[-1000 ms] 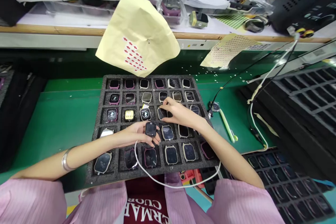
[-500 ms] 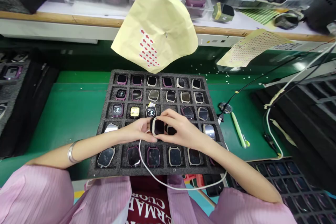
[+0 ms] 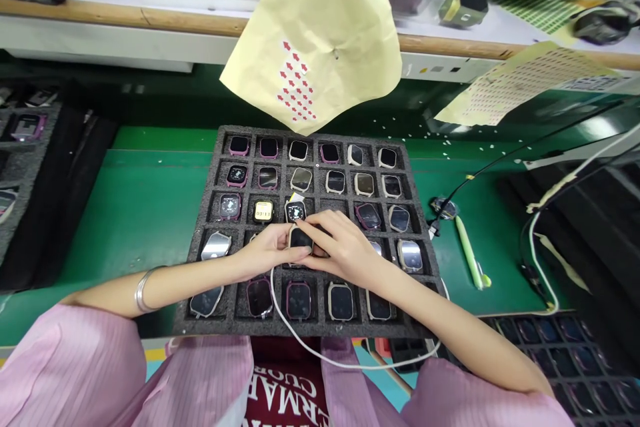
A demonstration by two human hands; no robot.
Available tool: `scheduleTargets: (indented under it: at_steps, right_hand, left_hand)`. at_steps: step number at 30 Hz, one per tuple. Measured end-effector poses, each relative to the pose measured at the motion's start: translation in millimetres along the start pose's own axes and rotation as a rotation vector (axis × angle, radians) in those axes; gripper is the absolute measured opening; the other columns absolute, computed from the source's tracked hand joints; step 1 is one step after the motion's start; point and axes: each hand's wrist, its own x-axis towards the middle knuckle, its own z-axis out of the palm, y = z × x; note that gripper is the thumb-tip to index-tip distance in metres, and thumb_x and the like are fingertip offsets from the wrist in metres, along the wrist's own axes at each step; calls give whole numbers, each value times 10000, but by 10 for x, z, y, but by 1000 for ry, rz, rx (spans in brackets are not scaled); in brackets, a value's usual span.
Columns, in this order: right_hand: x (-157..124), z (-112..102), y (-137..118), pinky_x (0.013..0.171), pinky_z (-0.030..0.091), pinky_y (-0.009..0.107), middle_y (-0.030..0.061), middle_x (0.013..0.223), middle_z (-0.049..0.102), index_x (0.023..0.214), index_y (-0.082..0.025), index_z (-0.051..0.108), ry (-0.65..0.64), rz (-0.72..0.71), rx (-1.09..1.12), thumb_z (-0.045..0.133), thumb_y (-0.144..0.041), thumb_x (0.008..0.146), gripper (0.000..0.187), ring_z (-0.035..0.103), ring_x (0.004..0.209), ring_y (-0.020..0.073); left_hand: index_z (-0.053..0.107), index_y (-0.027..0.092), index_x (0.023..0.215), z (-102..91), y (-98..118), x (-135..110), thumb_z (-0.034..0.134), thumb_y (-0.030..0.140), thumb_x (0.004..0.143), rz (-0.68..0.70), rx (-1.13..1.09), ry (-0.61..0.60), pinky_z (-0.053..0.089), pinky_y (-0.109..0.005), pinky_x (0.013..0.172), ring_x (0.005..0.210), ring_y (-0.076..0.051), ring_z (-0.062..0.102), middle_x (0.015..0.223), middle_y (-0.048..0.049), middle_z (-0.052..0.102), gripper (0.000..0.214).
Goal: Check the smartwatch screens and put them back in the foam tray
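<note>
A black foam tray (image 3: 200,227) with a grid of pockets lies on the green bench and holds several smartwatch bodies, a few with lit screens (image 3: 263,211). My left hand (image 3: 267,251) and my right hand (image 3: 337,247) meet over the tray's middle. Both are closed round one dark watch body (image 3: 301,239). A white cable (image 3: 300,340) runs from that watch down over the tray's front edge and off to the right. One pocket in the third row (image 3: 336,208), just behind my right hand, has no watch in it.
A yellow sheet with red arrow stickers (image 3: 320,47) hangs over the tray's far edge. A second sticker sheet (image 3: 520,80) lies at the right. A green pen (image 3: 469,252) and a small cable connector (image 3: 443,208) lie right of the tray. Black trays (image 3: 560,353) sit at the lower right and far left.
My right hand lifted a watch from the third row and brought it to my left hand; both hands now hold one watch at the tray's middle. The camera tilted down.
</note>
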Motion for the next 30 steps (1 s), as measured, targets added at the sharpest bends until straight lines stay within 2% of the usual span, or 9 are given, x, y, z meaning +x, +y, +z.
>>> scheduleTargets:
  at_steps: [7, 16, 30]
  right_hand:
    - [-65, 43, 18, 724, 510, 423, 156, 1011, 608, 1222, -84, 529, 52, 12, 103, 592, -395, 925, 435, 567, 889, 265]
    - [-138, 74, 62, 819, 531, 449, 137, 1079, 572, 1305, -152, 489, 38, 94, 320, 655, -386, 883, 511, 575, 969, 259]
    - [-128, 57, 3, 800, 518, 451, 143, 1050, 580, 1255, -154, 510, 29, 107, 231, 656, -375, 877, 462, 568, 957, 283]
  left_hand:
    - [641, 135, 946, 17, 49, -1, 704, 252, 800, 3, 13, -49, 488, -241, 781, 864, -154, 646, 892, -43, 705, 197]
    - [613, 131, 1055, 23, 67, -9, 690, 252, 810, -35, 14, -76, 496, -332, 869, 950, -211, 656, 999, -89, 706, 284]
    - [599, 141, 1015, 52, 104, -4, 678, 299, 815, -29, 53, -84, 502, -367, 875, 958, -252, 656, 962, -74, 709, 267]
